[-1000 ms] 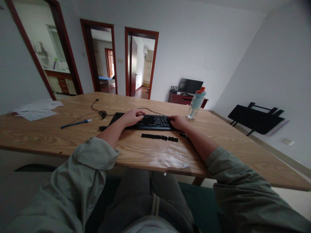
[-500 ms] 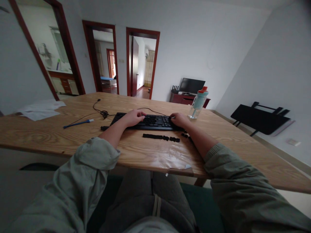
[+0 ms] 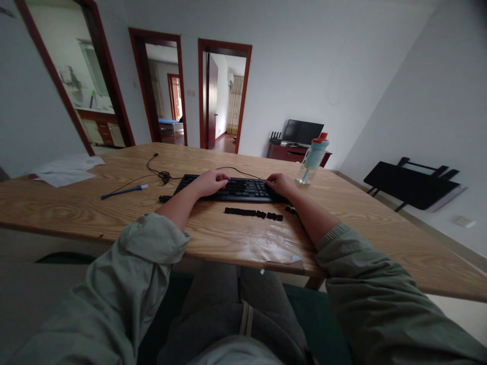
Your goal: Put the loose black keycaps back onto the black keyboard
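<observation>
A black keyboard [image 3: 243, 188] lies on the wooden table in front of me, with several dark gaps or keys across it that are too small to tell apart. My left hand [image 3: 211, 183] rests over its left half, fingers curled and thumb close to the index finger. At its right end is my right hand [image 3: 279, 184], fingertips drawn together in a pinch at the keys; whatever sits between them is too small to make out. A row of loose black keycaps [image 3: 240, 211] lies just in front of the keyboard. More small keycaps [image 3: 289, 209] are partly hidden by my right forearm.
Behind my right hand stands a water bottle [image 3: 312, 161] with an orange cap. To the left lie a blue-handled brush [image 3: 124, 191], a coiled cable [image 3: 164, 176] and white paper [image 3: 68, 170]. Clear tape or film [image 3: 268, 247] covers part of the table's front edge.
The view has shifted slightly. My right hand has moved a touch at the keyboard's right end, while my left hand stays over the left half.
</observation>
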### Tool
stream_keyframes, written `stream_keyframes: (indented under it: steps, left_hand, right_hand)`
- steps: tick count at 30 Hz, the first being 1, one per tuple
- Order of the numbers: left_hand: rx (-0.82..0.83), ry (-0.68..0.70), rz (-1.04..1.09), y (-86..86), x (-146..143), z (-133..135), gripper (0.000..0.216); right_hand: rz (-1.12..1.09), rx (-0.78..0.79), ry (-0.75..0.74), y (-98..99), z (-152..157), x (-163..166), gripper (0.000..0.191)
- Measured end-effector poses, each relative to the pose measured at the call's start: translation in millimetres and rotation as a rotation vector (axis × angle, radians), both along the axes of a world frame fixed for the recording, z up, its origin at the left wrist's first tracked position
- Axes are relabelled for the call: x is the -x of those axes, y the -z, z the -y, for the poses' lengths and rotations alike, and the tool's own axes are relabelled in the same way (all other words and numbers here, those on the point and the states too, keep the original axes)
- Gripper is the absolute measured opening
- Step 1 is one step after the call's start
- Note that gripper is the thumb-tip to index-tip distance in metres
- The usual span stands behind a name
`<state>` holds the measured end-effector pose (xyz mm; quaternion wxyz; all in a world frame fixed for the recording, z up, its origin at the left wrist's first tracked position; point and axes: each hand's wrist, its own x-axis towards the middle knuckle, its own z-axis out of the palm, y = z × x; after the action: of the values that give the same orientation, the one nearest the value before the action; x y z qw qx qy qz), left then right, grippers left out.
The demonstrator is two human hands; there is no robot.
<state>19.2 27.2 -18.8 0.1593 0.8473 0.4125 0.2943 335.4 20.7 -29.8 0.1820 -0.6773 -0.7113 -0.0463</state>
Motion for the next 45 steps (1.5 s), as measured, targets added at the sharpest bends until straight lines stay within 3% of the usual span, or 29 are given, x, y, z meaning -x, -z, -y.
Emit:
stream_keyframes:
  steps: [29, 45]
  left_hand:
    - [0.031, 0.006, 0.001, -3.1, -0.6, 2.8, 0.037]
    - [0.033, 0.019, 0.002, -1.1, -0.1, 1.4, 0.036]
  right_hand:
    - [-0.095, 0.018, 0.068, 4.2, 5.7, 4.2, 0.027]
    - [0.163, 0.032, 0.007, -4.1, 16.9, 13.9, 0.027]
